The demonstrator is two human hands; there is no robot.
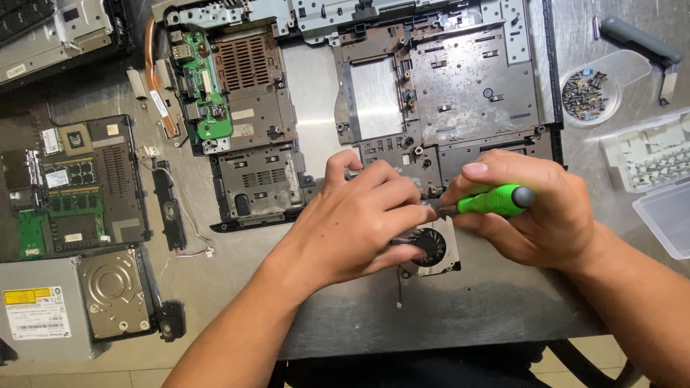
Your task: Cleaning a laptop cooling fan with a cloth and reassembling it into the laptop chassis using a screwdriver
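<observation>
My right hand point(535, 208) grips a green-handled screwdriver point(496, 201), its shaft pointing left toward my other hand. My left hand point(359, 223) pinches the edge of a small black cooling fan point(431, 248) in a metal frame, which lies on the grey table just below an opened laptop chassis point(460, 86). The fingers of both hands meet over the fan and hide the screwdriver tip. A thin wire trails down from the fan.
A green circuit board point(205, 86) sits in the chassis's left part. At left lie a motherboard point(72, 187), a hard drive point(111, 291), an optical drive point(36, 309) and a speaker strip point(169, 212). A dish of screws point(589, 93), a grey tool point(640, 43) and a plastic bit case point(654, 165) sit at right.
</observation>
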